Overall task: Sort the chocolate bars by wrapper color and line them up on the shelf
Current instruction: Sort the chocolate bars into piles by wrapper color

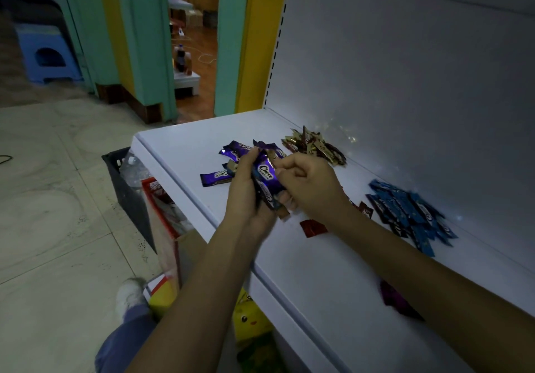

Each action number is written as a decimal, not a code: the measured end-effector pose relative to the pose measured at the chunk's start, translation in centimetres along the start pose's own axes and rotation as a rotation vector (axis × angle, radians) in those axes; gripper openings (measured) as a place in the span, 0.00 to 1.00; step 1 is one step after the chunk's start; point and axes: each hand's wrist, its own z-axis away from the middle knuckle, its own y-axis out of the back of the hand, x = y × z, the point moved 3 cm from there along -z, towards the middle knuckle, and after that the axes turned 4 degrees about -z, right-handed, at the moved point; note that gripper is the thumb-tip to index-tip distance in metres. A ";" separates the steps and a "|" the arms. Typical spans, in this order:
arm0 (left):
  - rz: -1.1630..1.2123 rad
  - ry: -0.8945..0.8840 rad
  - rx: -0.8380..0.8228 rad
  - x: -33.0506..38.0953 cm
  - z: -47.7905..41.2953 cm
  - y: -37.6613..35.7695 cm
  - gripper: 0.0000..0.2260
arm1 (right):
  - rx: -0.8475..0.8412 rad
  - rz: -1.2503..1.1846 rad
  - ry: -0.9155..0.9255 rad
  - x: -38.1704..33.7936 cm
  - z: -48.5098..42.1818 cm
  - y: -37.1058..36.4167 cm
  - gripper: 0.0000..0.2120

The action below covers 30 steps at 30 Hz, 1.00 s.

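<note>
Above the white shelf (304,259) my left hand (246,193) grips a bunch of purple chocolate bars (267,180). My right hand (311,186) is curled beside the bunch and pinches its upper end. More purple bars (215,178) lie loose on the shelf just behind my hands. A heap of gold and brown bars (314,145) sits near the back panel. Several blue bars (411,213) are piled to the right. A red bar (312,227) lies under my right wrist, and a dark magenta bar (398,300) shows below my right forearm.
A dark crate (121,175) with a plastic bottle and a red-edged carton (162,213) stand on the floor left of the shelf. Yellow packages (249,320) sit on the lower level. My shoe (130,294) is on the tiled floor. A doorway opens behind.
</note>
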 end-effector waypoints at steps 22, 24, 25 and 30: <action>0.190 0.049 0.017 0.0 -0.1 0.3 0.05 | 0.309 0.381 0.059 1.7 -4.3 2.9 0.09; 0.223 0.055 0.005 0.0 0.1 0.2 0.05 | 0.215 0.637 0.153 1.6 -5.1 1.9 0.09; 0.235 0.056 0.000 0.1 0.2 0.2 0.06 | 0.147 0.689 0.177 1.7 -5.5 1.2 0.08; 0.276 0.049 -0.012 0.2 0.2 0.3 0.08 | 0.030 0.602 0.159 1.6 -5.7 0.5 0.10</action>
